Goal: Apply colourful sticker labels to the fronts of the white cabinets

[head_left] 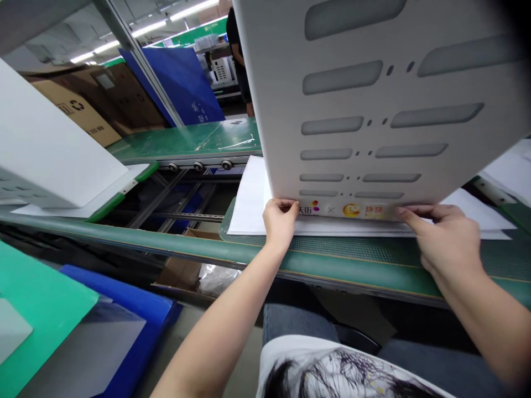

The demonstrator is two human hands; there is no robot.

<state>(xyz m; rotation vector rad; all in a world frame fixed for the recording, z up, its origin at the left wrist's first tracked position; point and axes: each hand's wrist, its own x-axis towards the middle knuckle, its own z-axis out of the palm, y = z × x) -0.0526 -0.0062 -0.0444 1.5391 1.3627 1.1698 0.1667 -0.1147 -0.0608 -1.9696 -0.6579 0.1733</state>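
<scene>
A large white panel (373,99) with rows of long recessed slots stands tilted on its lower edge, filling the upper right of the view. A strip of small coloured logos (350,210) runs along that lower edge. My left hand (279,220) is curled round the panel's bottom left corner. My right hand (443,237) lies with fingers pressed flat against the bottom edge near the logos. The panel rests on white sheets (249,204) spread over a green mat (373,251).
A green conveyor belt (186,141) runs behind, with rollers at its end. Another white panel (50,155) lies at the left. Cardboard boxes (83,110) and a blue board (182,83) stand at the back. A person (238,50) stands far behind. Green and blue boards (45,309) lie lower left.
</scene>
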